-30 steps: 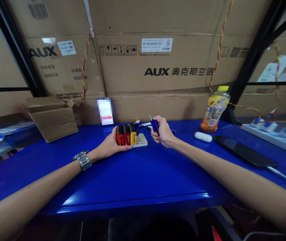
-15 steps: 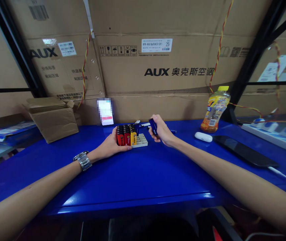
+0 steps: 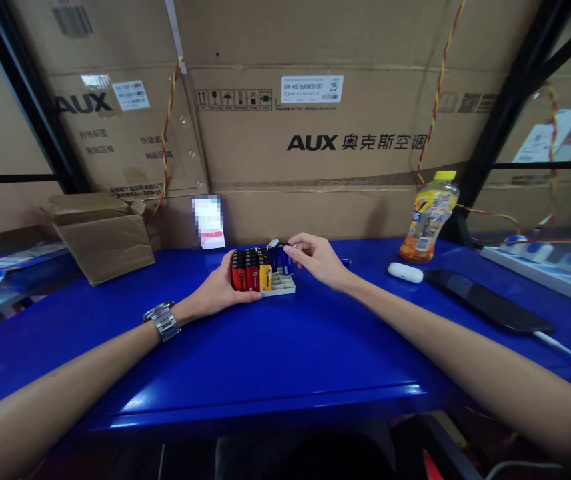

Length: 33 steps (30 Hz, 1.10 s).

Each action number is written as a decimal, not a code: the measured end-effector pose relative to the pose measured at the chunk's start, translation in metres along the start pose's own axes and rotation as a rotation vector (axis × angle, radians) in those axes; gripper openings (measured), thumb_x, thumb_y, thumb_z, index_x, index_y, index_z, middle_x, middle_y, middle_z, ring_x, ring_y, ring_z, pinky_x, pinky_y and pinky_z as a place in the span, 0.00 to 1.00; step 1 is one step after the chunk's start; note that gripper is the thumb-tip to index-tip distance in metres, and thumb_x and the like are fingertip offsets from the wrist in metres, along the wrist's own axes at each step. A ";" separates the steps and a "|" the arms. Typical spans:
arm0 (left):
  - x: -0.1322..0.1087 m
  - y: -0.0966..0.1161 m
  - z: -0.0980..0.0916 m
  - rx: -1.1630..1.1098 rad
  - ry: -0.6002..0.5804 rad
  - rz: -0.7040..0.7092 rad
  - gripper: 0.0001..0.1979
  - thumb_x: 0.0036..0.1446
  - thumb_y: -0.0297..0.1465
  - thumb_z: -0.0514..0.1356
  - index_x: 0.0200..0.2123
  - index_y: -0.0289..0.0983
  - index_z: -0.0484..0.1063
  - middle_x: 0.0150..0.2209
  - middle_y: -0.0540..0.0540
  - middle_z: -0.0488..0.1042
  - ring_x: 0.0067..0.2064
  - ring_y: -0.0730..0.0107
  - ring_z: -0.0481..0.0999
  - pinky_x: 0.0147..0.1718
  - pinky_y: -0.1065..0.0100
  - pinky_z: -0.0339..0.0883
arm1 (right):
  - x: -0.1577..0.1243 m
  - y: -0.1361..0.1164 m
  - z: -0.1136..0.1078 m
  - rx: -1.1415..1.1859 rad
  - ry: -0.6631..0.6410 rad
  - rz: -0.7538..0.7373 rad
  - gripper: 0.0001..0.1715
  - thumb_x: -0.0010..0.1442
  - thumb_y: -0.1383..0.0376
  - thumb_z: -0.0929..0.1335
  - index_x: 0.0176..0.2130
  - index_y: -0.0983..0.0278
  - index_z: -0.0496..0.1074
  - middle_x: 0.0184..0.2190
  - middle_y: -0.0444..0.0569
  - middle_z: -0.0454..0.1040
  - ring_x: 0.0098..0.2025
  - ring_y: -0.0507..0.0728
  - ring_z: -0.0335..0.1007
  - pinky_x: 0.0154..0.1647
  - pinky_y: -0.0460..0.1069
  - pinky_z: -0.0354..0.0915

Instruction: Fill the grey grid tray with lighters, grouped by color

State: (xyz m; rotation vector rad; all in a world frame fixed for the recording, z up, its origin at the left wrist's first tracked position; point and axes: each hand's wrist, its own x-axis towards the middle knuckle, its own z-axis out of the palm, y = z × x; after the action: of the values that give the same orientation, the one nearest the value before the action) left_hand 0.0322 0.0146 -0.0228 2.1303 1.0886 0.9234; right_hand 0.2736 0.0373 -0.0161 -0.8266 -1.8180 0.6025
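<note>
A small grey-white tray (image 3: 282, 287) with slots stands on the blue table (image 3: 275, 353), holding several upright lighters, among them red ones (image 3: 239, 275) and a yellow one (image 3: 265, 275). My left hand (image 3: 215, 290) is wrapped around the tray's left side, with a metal watch (image 3: 160, 320) on the wrist. My right hand (image 3: 318, 259) reaches over the tray's back right part. Its fingertips pinch the top of a blue lighter (image 3: 285, 261) that stands upright in the tray beside the others.
An open cardboard box (image 3: 105, 237) stands at the left. On the right are an orange drink bottle (image 3: 428, 217), a white earbud case (image 3: 405, 272), a black phone (image 3: 488, 303) with a cable, and a power strip (image 3: 540, 263). Large AUX cartons (image 3: 315, 133) wall off the back.
My right hand held the blue lighter up beside the tray, then moved left and down. The lighter now stands in the tray. The left hand has not moved.
</note>
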 end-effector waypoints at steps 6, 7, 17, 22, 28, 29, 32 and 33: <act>0.000 -0.007 0.001 -0.062 -0.035 0.012 0.52 0.40 0.37 0.70 0.63 0.39 0.42 0.57 0.35 0.66 0.57 0.49 0.68 0.56 0.48 0.60 | -0.001 0.002 0.002 0.100 -0.123 0.041 0.13 0.59 0.56 0.66 0.38 0.64 0.67 0.25 0.44 0.71 0.22 0.50 0.68 0.25 0.48 0.66; 0.000 -0.007 0.002 -0.067 -0.037 0.008 0.53 0.40 0.37 0.70 0.63 0.39 0.41 0.57 0.35 0.65 0.57 0.50 0.68 0.57 0.49 0.60 | -0.001 0.003 0.002 0.093 -0.149 0.041 0.13 0.59 0.57 0.66 0.39 0.64 0.67 0.25 0.44 0.71 0.22 0.50 0.68 0.25 0.48 0.66; -0.001 -0.002 0.000 -0.047 -0.057 0.011 0.52 0.41 0.38 0.69 0.63 0.38 0.41 0.58 0.34 0.64 0.58 0.48 0.66 0.57 0.47 0.58 | 0.003 -0.009 -0.017 -0.162 0.004 0.006 0.07 0.60 0.62 0.62 0.39 0.62 0.64 0.24 0.44 0.70 0.21 0.51 0.66 0.24 0.48 0.63; 0.000 -0.002 0.000 -0.046 -0.069 0.004 0.52 0.41 0.38 0.69 0.63 0.38 0.41 0.59 0.33 0.62 0.59 0.49 0.65 0.58 0.48 0.58 | 0.011 0.008 -0.059 -0.805 -0.072 0.086 0.06 0.51 0.70 0.64 0.32 0.63 0.69 0.30 0.49 0.74 0.33 0.56 0.69 0.33 0.51 0.60; 0.000 -0.001 0.000 -0.037 -0.070 -0.009 0.52 0.40 0.39 0.70 0.63 0.38 0.43 0.59 0.35 0.63 0.58 0.50 0.66 0.58 0.50 0.58 | 0.008 0.027 -0.084 -1.125 -0.264 0.386 0.16 0.48 0.61 0.69 0.39 0.61 0.73 0.35 0.55 0.74 0.35 0.62 0.70 0.29 0.52 0.59; 0.000 -0.001 0.000 -0.038 -0.070 -0.012 0.52 0.40 0.38 0.70 0.63 0.38 0.43 0.58 0.35 0.64 0.58 0.50 0.66 0.58 0.50 0.58 | 0.008 0.028 -0.084 -1.139 -0.282 0.401 0.16 0.48 0.61 0.70 0.39 0.61 0.73 0.34 0.55 0.74 0.33 0.61 0.70 0.29 0.52 0.59; 0.000 -0.001 0.000 -0.046 -0.069 -0.019 0.52 0.40 0.39 0.70 0.62 0.38 0.44 0.58 0.35 0.64 0.57 0.50 0.67 0.58 0.50 0.58 | 0.008 0.029 -0.080 -1.130 -0.335 0.385 0.16 0.45 0.64 0.71 0.37 0.62 0.73 0.29 0.52 0.72 0.28 0.56 0.67 0.26 0.50 0.57; 0.000 -0.001 0.000 -0.050 -0.070 -0.019 0.52 0.40 0.38 0.70 0.62 0.38 0.44 0.58 0.35 0.64 0.58 0.49 0.67 0.58 0.50 0.59 | 0.008 0.029 -0.078 -1.107 -0.353 0.374 0.16 0.43 0.65 0.71 0.36 0.62 0.73 0.28 0.51 0.71 0.26 0.55 0.66 0.25 0.49 0.56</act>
State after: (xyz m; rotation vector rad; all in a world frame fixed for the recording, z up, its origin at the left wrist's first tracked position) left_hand 0.0316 0.0146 -0.0235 2.0917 1.0386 0.8520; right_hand 0.3513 0.0645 -0.0031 -1.9089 -2.3220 -0.1256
